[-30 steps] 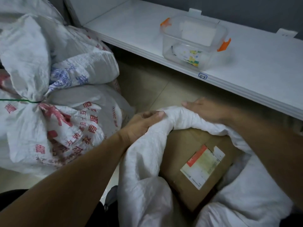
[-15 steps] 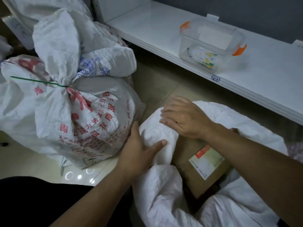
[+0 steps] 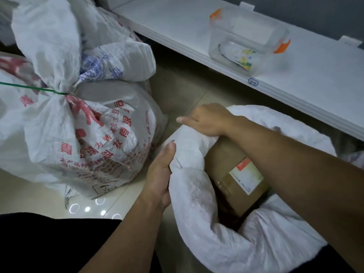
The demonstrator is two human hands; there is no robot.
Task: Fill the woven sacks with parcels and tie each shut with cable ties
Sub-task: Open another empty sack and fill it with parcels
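I see plain white open sack [image 3: 194,196], brown cardboard parcel [image 3: 226,160] w/ white label, red strip. Tied sack [image 3: 94,138] white w/ red print, green cable tie [image 3: 29,88]. Clear box [image 3: 248,44], 2 orange clips.

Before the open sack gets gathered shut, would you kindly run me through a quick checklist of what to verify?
1. Left hand has a grip on the sack's rolled rim: ok.
2. Right hand holds the rim further round: ok.
3. Cardboard box sits fully inside the sack's mouth: ok.
4. Sack is full enough to close: cannot tell; only one box shows.
5. A loose cable tie is within reach: not ok; the only one in view is the green tie on the tied sack.
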